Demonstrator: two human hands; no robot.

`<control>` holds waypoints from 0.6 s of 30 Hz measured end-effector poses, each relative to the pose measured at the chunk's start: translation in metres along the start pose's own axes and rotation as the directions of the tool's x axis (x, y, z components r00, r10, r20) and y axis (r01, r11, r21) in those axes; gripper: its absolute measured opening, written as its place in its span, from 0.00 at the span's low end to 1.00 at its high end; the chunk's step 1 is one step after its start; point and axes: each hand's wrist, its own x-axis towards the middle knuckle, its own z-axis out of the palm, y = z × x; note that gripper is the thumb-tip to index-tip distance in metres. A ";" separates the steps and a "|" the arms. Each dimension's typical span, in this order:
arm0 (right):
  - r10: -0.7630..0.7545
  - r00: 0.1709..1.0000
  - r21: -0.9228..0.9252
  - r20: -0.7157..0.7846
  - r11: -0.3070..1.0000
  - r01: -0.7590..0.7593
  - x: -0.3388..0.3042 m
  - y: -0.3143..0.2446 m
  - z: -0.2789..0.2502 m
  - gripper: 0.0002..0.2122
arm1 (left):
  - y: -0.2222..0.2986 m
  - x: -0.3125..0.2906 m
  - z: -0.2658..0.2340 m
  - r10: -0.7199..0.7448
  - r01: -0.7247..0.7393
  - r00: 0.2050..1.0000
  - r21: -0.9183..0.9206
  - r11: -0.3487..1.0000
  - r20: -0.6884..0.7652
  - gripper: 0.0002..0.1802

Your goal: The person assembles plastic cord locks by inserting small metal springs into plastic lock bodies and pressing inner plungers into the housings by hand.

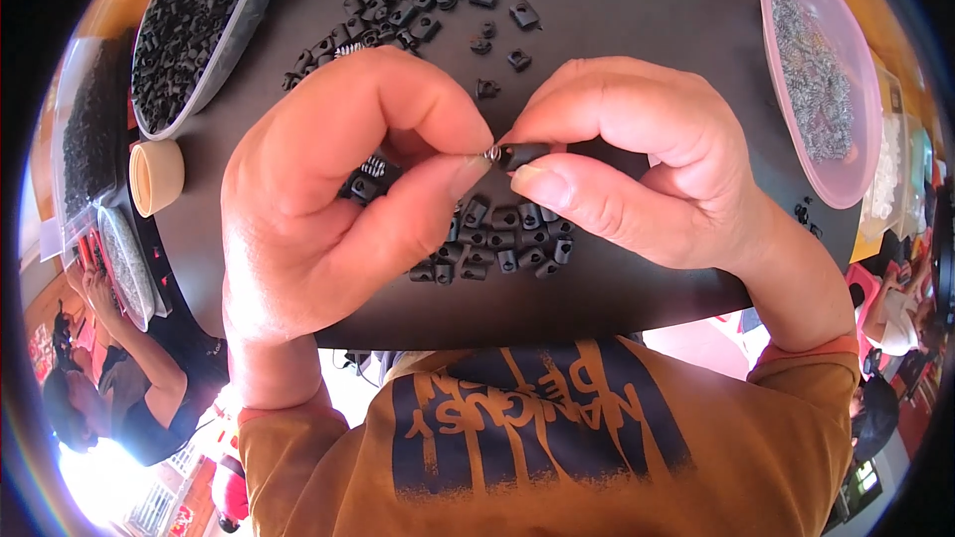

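Over the middle of the dark table, my two hands meet fingertip to fingertip. My left hand (338, 159) is closed, thumb and forefinger pinching a small metal spring (492, 153). Between the thumb and forefinger of my right hand (642, 154) sits a small black plastic cord lock piece (524, 154). The spring's free end is at the near end of the black piece; I cannot tell how far it goes in. Beneath my hands lies a cluster of similar black pieces (505, 237). More springs (373, 167) show beside my left hand, partly hidden by it.
A larger pile of black pieces (403, 5) spreads across the far table (637, 0). At the far left stands a tub of black parts (204, 30), with a beige cup (157, 177) below it. A pink bowl of springs (816, 70) is at right. Other people sit at both sides.
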 end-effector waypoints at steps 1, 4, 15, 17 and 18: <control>-0.001 1.000 -0.024 -0.005 1.000 0.001 0.000 0.000 0.000 0.05 | -0.001 0.000 0.000 0.044 -0.044 0.999 0.023 0.999 0.003 0.06; 0.003 1.000 -0.071 -0.002 0.997 -0.003 -0.001 0.000 0.000 0.05 | -0.002 -0.001 0.002 0.068 -0.069 0.998 0.011 0.998 0.003 0.07; -0.035 0.999 -0.144 -0.001 0.989 0.034 0.000 0.000 -0.001 0.05 | -0.005 -0.002 0.002 0.061 -0.061 0.996 -0.004 0.998 -0.059 0.09; -0.058 0.998 -0.154 0.015 0.986 0.060 0.000 0.000 -0.001 0.05 | -0.007 -0.001 0.000 0.155 -0.155 0.988 0.012 0.988 -0.004 0.09; -0.058 0.998 -0.155 0.013 0.986 0.059 -0.001 0.000 -0.001 0.05 | -0.008 0.000 0.000 0.177 -0.177 0.984 0.025 0.984 0.003 0.10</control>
